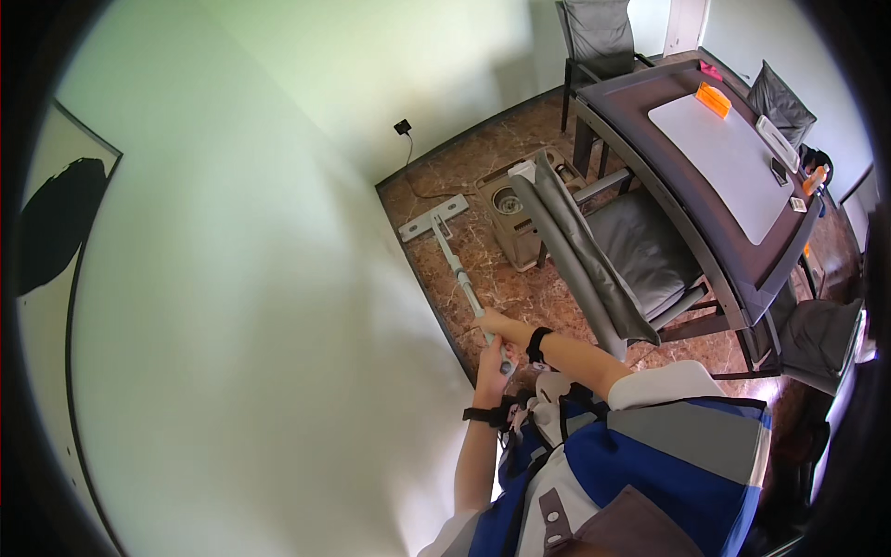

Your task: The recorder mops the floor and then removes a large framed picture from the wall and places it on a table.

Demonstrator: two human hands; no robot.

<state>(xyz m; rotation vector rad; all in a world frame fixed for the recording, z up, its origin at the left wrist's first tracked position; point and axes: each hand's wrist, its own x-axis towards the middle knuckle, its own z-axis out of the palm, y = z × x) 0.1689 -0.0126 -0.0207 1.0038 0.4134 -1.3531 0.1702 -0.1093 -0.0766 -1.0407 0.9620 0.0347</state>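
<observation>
A flat mop with a pale grey handle [468, 287] and a flat rectangular head [434, 217] rests on the brown marbled floor, its head in the corner by the wall. My left hand [493, 365] is closed round the lower end of the handle, close to my body. Just above it on the handle, my right hand [495, 324] grips the same mop. Both wrists wear black straps. The mop's pad, under the head, is hidden.
Right of the mop head stands a beige mop bucket [515, 240]. A grey cushioned chair [592, 264] is beside it, against a dark table [686, 202]. A cable [412, 163] hangs from a wall socket to the floor. The pale wall [278, 278] lies close on the left.
</observation>
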